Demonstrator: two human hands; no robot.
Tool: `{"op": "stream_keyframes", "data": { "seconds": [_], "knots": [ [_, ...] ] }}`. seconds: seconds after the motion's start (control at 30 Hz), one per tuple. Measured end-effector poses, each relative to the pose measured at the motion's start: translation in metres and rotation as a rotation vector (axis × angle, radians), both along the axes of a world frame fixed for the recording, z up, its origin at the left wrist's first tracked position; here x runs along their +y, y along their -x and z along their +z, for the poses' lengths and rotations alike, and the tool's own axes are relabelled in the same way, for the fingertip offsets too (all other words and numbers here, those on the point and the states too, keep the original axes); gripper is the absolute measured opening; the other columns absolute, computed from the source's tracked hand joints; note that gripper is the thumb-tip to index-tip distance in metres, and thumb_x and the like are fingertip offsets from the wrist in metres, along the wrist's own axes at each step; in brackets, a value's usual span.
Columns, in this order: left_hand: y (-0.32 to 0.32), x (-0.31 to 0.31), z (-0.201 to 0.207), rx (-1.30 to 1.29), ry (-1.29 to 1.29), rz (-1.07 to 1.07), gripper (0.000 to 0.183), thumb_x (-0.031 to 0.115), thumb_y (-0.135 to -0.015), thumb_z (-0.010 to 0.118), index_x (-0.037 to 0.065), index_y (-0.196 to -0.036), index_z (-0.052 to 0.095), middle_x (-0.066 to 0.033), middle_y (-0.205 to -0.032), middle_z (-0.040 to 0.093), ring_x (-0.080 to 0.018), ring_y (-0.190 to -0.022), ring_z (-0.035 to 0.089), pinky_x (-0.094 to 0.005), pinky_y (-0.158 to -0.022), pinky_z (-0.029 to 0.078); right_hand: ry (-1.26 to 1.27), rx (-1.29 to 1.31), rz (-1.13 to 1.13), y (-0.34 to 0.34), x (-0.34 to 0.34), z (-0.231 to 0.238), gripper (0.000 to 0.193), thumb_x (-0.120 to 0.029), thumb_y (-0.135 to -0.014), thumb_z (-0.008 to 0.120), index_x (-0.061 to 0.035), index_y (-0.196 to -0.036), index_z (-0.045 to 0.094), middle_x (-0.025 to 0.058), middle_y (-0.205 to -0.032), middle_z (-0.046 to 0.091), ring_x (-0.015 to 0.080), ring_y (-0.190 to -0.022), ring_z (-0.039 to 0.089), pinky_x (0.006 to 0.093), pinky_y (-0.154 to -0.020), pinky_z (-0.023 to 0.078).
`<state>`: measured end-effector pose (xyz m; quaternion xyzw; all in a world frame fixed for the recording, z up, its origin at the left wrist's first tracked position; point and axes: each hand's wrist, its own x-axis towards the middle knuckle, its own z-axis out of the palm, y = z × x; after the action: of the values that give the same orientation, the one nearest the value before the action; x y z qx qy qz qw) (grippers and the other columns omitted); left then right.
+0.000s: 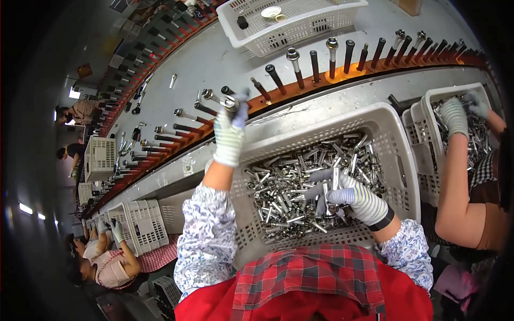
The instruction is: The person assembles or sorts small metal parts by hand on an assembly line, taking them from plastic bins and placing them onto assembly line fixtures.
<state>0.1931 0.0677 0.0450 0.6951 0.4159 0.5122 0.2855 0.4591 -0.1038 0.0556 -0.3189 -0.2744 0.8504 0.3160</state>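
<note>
My left hand [230, 140], in a pale striped glove with bluish fingertips, reaches up to the orange-brown rail. Its fingers close around a chrome round-headed piece [229, 102] that looks like a ratchet head; the fingertips are blurred. Beside it another chrome-headed tool [210, 95] stands in the rail. My right hand [360, 202], gloved alike with a dark wristband, is over the grey perforated crate [404, 160]. Between its thumb and fingers are slim chrome metal pieces [335, 179]. Below it lies a heap of similar shiny metal pieces [284, 200], partly hidden by the hand.
The curved rail [300, 88] carries many upright black-handled and chrome-headed tools. Beyond it sits a white basket [294, 37] holding a few small items. At right, a co-worker's gloved hands [455, 116] reach into another crate [428, 128]. More people work at left beside stacked crates [142, 227].
</note>
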Motion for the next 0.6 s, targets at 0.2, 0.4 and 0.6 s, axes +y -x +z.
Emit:
{"op": "stream_keyframes", "data": {
  "seconds": [0.2,0.4,0.6],
  "knots": [
    [0.014,0.081,-0.038,-0.376,0.274,0.077,0.021,0.01,-0.093,0.055,0.001,-0.111,0.059,-0.0074,-0.114,0.062,-0.0148,-0.106,0.056,-0.0293,-0.098,0.039,0.091,-0.017,-0.071,0.0,0.011,-0.007,0.045,-0.027,-0.074,0.069,-0.0073,-0.111,0.052,0.018,-0.11,0.063,0.0236,-0.081,0.066,0.0309,-0.067,0.05],
    [0.064,0.064,-0.059,-0.099,0.473,0.322,0.032,0.011,-0.09,0.059,-0.002,-0.118,0.053,-0.0074,-0.11,0.061,-0.0157,-0.101,0.054,-0.0289,-0.096,0.039,0.255,0.13,-0.304,-0.009,0.023,0.002,0.039,-0.029,-0.076,0.067,-0.0101,-0.107,0.052,0.0191,-0.117,0.059,0.0288,-0.098,0.063,0.0379,-0.081,0.049],
    [0.01,-0.039,-0.017,0.45,-0.233,0.222,0.056,0.003,-0.081,0.056,0.001,-0.134,0.04,-0.0219,-0.138,0.04,-0.0351,-0.128,0.038,-0.0416,-0.109,0.028,0.3,0.529,-0.581,-0.011,0.018,-0.011,0.024,-0.023,-0.09,0.056,-0.0089,-0.11,0.056,0.0225,-0.127,0.052,0.0316,-0.118,0.053,0.0165,-0.052,0.044]
  ]
}}
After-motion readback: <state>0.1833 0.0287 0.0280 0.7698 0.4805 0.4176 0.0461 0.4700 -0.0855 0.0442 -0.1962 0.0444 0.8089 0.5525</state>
